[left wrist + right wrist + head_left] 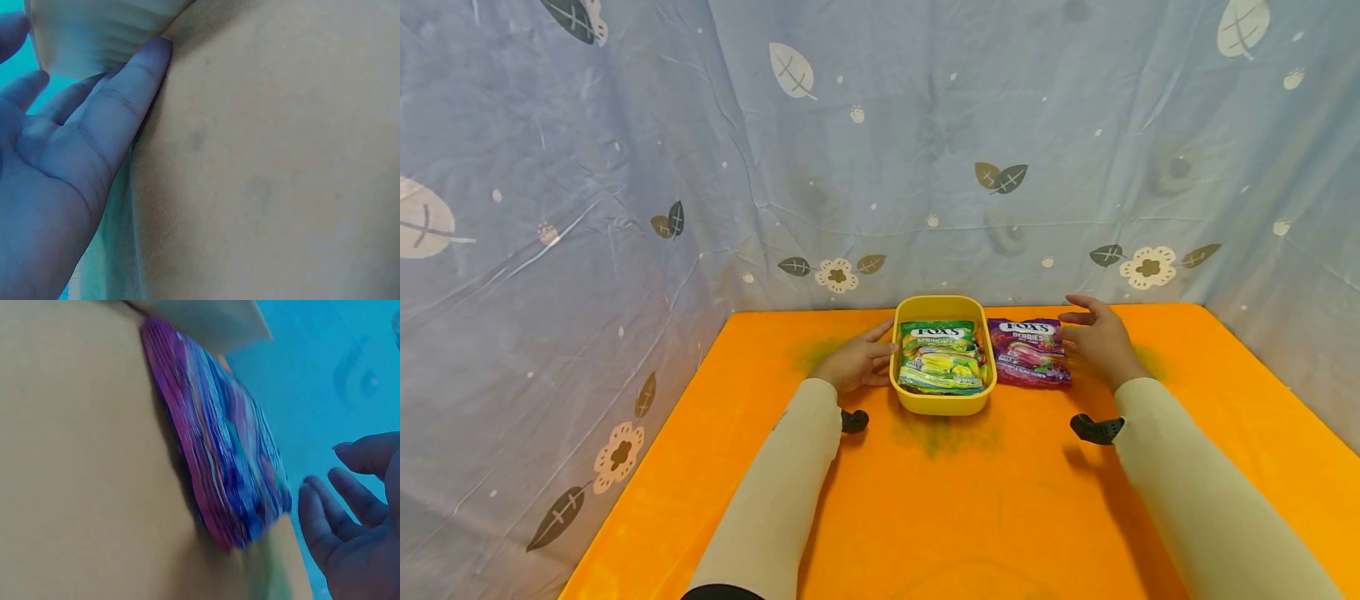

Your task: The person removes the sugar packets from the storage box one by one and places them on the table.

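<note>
A yellow tub [943, 403] holds a green candy bag [936, 358] marked FOX'S. Against the tub's left side rests my left hand [859, 362], its fingers nearly straight. In the left wrist view, those fingers [122, 103] lie along the tub wall [94, 37], with a fingertip low by the table. A purple FOX'S Berries candy bag [1028, 354] lies flat just right of the tub. My right hand [1101, 342] is at that bag's right edge with fingers apart. In the right wrist view, a gap shows between the fingertips and the purple bag [215, 437].
The tub and bags are near the back edge of the orange table [962, 508]. A blue patterned curtain [925, 167] hangs behind and on both sides. Black wrist mounts [1096, 429] stick out beside the sleeves.
</note>
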`<state>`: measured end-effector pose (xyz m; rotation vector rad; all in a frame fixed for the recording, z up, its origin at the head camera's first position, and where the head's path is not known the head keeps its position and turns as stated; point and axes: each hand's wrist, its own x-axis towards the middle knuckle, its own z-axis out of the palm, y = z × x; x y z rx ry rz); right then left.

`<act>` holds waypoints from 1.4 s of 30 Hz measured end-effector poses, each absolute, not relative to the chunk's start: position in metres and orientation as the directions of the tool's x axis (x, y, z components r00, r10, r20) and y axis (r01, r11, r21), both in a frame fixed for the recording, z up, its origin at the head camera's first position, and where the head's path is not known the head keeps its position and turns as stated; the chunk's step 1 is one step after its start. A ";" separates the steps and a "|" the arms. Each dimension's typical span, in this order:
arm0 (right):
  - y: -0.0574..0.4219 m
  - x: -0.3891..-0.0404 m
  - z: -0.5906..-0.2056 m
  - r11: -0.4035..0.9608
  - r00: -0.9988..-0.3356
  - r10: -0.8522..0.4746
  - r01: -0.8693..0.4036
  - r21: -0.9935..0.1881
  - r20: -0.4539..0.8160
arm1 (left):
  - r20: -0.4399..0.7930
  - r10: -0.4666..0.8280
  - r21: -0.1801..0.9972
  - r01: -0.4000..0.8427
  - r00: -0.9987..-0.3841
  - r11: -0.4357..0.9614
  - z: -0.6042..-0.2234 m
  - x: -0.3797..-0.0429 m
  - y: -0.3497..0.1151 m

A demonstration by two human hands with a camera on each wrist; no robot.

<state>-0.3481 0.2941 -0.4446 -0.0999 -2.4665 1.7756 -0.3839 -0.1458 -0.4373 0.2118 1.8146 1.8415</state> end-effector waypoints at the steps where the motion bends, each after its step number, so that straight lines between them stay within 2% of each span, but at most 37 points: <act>1: 0.283 -0.345 -0.434 0.345 -0.994 0.105 0.008 -0.938 0.031 | -0.257 0.474 0.963 -0.264 -0.842 0.054 -0.437 -0.384 -0.146; 6: 0.241 -0.326 -0.405 0.380 -0.997 0.073 0.046 -0.924 -0.020 | -0.250 0.475 0.965 -0.255 -0.844 0.056 -0.437 -0.383 -0.147; 15: 0.202 -0.325 -0.396 0.249 -0.998 -0.012 -0.066 -0.966 0.065 | -0.265 0.466 0.962 -0.268 -0.844 0.062 -0.438 -0.385 -0.148; 23: 0.178 -0.329 -0.394 0.185 -0.996 -0.074 -0.062 -0.981 0.049 | -0.266 0.466 0.960 -0.274 -0.844 0.052 -0.437 -0.385 -0.147; 36: 0.150 -0.322 -0.377 0.202 -0.976 -0.194 0.054 -0.978 -0.094 | -0.268 0.471 0.959 -0.282 -0.841 0.041 -0.437 -0.384 -0.147; 42: 0.135 -0.320 -0.374 0.299 -0.966 -0.206 0.090 -0.950 -0.156 | -0.262 0.478 0.960 -0.276 -0.838 0.043 -0.435 -0.384 -0.146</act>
